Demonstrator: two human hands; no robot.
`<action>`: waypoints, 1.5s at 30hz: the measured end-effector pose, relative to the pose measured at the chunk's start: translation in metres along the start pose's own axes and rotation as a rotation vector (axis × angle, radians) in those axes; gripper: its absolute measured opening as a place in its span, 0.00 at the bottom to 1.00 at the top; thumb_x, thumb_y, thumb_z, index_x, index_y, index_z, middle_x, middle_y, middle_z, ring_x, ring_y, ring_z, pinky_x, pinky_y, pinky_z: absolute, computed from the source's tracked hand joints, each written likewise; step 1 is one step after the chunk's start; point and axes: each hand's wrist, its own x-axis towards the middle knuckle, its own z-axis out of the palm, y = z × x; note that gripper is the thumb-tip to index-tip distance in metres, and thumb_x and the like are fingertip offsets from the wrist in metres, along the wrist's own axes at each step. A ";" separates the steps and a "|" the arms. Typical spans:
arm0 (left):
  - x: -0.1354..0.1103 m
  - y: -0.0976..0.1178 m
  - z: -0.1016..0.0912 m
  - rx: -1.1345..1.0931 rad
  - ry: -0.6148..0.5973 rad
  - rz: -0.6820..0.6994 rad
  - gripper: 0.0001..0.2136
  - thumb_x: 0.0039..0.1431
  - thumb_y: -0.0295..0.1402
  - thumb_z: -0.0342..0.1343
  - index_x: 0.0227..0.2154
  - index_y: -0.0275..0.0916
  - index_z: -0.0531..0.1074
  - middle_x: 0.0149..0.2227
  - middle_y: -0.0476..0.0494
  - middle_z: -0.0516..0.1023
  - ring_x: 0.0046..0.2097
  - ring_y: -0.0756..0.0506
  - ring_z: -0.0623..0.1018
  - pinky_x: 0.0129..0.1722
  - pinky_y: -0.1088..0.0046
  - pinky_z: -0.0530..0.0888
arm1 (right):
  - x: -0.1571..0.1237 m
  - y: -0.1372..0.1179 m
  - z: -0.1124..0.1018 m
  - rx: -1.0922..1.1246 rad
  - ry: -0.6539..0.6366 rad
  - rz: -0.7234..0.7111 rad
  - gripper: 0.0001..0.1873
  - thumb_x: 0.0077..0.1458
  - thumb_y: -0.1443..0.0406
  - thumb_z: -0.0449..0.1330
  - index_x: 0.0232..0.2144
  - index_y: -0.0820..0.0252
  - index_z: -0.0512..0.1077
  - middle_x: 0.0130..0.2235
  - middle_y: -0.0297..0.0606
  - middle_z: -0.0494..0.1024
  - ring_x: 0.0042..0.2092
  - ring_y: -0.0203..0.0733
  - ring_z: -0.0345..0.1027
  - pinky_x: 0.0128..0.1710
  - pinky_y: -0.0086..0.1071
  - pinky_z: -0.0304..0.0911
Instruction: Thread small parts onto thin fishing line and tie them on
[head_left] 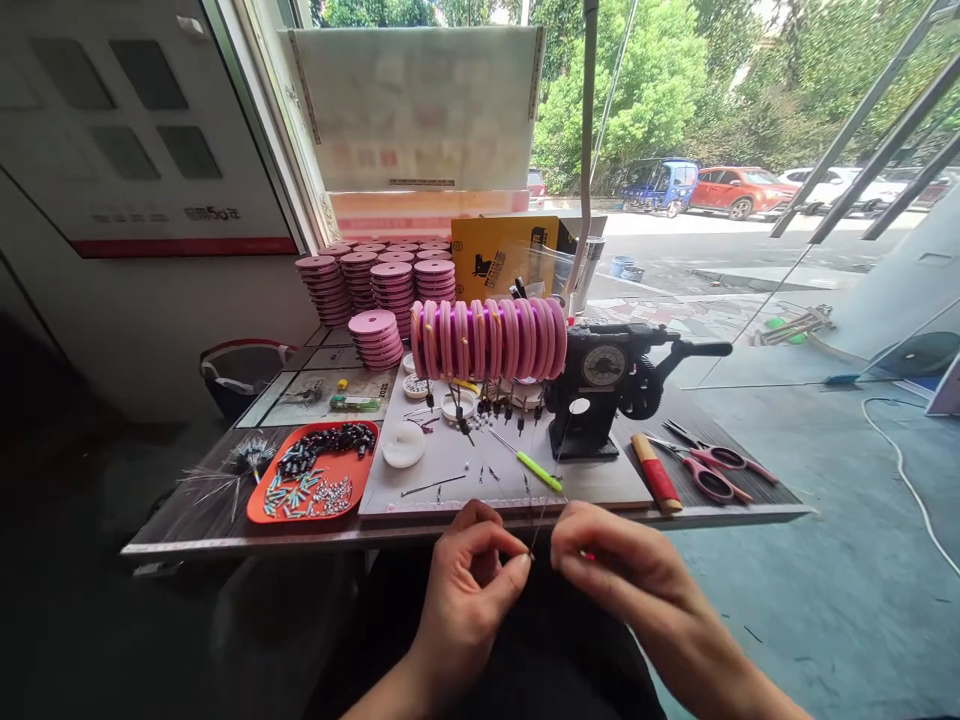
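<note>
Between thumb and forefinger, my left hand [474, 575] pinches a thin fishing line, with a tiny dark piece at the fingertips. My right hand [630, 565] is curled closed just beside it; a bit of something red [589, 556] shows between its fingers, mostly hidden. Above both hands stands a black hand-crank winder [600, 390] carrying a row of pink foam spools [491, 340]. Dark small fittings [461, 420] dangle on lines beneath the spools. On the white board [600, 490] near my hands lie a green-handled needle tool [538, 470] and several small metal swivels [493, 473].
An orange tray [255, 505] of beads and tubes sits left, beside a white round dish [403, 447]. Stacked pink spools [394, 285] and a yellow box [480, 255] stand behind. At right lie a red-wrapped wooden handle [656, 475] and scissors [712, 478].
</note>
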 end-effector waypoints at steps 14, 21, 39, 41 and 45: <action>0.002 -0.009 -0.003 -0.147 -0.009 -0.083 0.04 0.45 0.31 0.60 0.19 0.38 0.74 0.25 0.50 0.64 0.29 0.50 0.63 0.30 0.76 0.61 | 0.004 -0.009 -0.008 0.089 -0.107 0.151 0.10 0.55 0.60 0.55 0.28 0.60 0.68 0.28 0.34 0.67 0.31 0.37 0.60 0.31 0.28 0.57; 0.004 -0.012 -0.006 -0.216 -0.101 -0.161 0.02 0.42 0.30 0.60 0.22 0.38 0.76 0.27 0.48 0.66 0.26 0.51 0.61 0.24 0.77 0.59 | 0.018 -0.019 -0.026 -0.410 -0.311 0.063 0.10 0.56 0.69 0.52 0.23 0.59 0.61 0.28 0.31 0.63 0.30 0.36 0.59 0.30 0.27 0.56; 0.001 -0.008 -0.007 -0.011 -0.084 -0.013 0.04 0.49 0.33 0.59 0.24 0.38 0.74 0.28 0.49 0.63 0.29 0.50 0.64 0.27 0.76 0.61 | 0.032 -0.019 -0.008 -1.019 -0.441 -0.119 0.08 0.55 0.71 0.55 0.24 0.60 0.67 0.25 0.33 0.70 0.26 0.37 0.62 0.25 0.28 0.51; 0.000 -0.006 -0.007 0.058 -0.085 0.008 0.05 0.50 0.33 0.58 0.24 0.38 0.74 0.28 0.50 0.63 0.26 0.52 0.62 0.25 0.76 0.60 | 0.032 -0.017 -0.005 -1.055 -0.434 -0.140 0.07 0.54 0.71 0.56 0.24 0.60 0.68 0.25 0.34 0.72 0.27 0.38 0.64 0.25 0.29 0.51; -0.001 -0.003 -0.007 0.112 -0.050 0.019 0.05 0.51 0.32 0.58 0.23 0.38 0.74 0.27 0.50 0.63 0.25 0.52 0.61 0.24 0.76 0.59 | 0.031 -0.013 -0.003 -1.014 -0.373 -0.135 0.08 0.53 0.71 0.57 0.23 0.61 0.69 0.26 0.36 0.73 0.28 0.40 0.65 0.28 0.29 0.54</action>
